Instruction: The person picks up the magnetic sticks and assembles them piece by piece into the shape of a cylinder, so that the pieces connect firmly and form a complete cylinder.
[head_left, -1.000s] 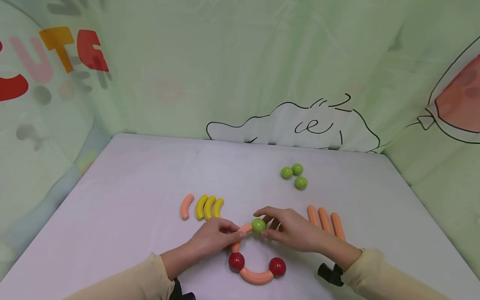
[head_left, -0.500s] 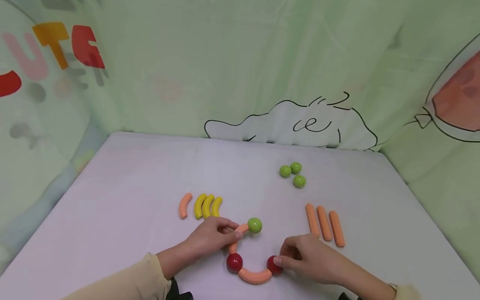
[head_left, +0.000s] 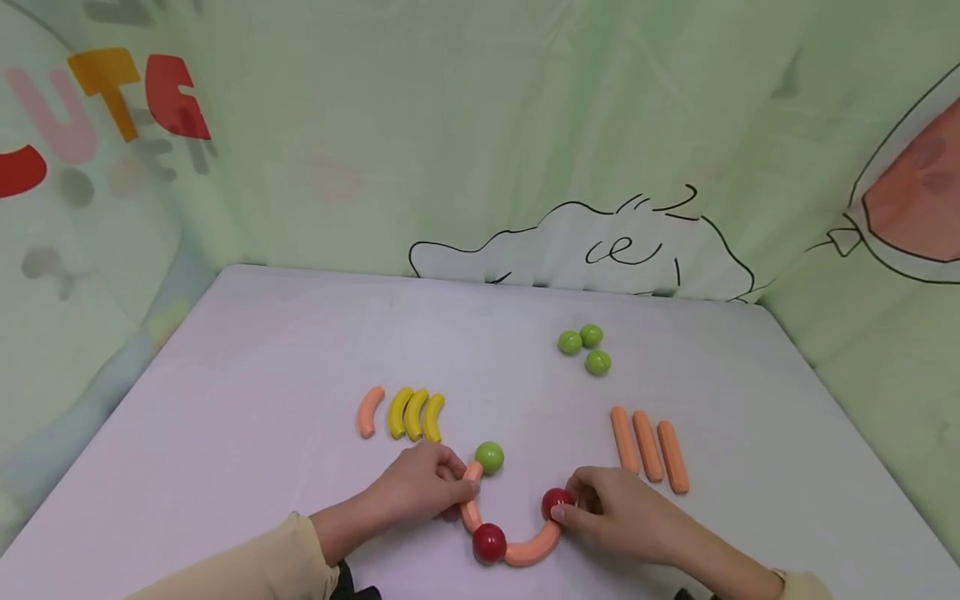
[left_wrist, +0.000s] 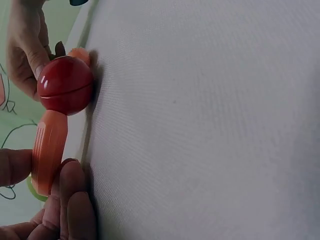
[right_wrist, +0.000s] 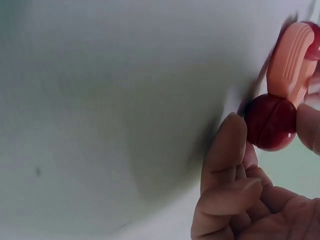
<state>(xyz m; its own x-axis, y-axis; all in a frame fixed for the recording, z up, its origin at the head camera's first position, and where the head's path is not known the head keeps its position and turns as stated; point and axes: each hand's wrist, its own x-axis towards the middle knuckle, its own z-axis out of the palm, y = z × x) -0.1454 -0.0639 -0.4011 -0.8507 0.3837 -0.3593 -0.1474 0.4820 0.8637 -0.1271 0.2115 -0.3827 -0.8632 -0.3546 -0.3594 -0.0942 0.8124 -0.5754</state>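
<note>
Left hand point(head_left: 426, 485) pinches curved orange grooved stick point(head_left: 471, 515), right hand point(head_left: 618, 514) glossy red ball point(head_left: 554, 501); move both together, gently (they might separate).

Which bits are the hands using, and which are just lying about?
In use:
upper orange curve, in left hand
red ball, in right hand
other red ball, lower orange curve, nearby green ball

Lying apart:
three green balls
three yellow curves
three orange sticks
lone orange curve
</note>
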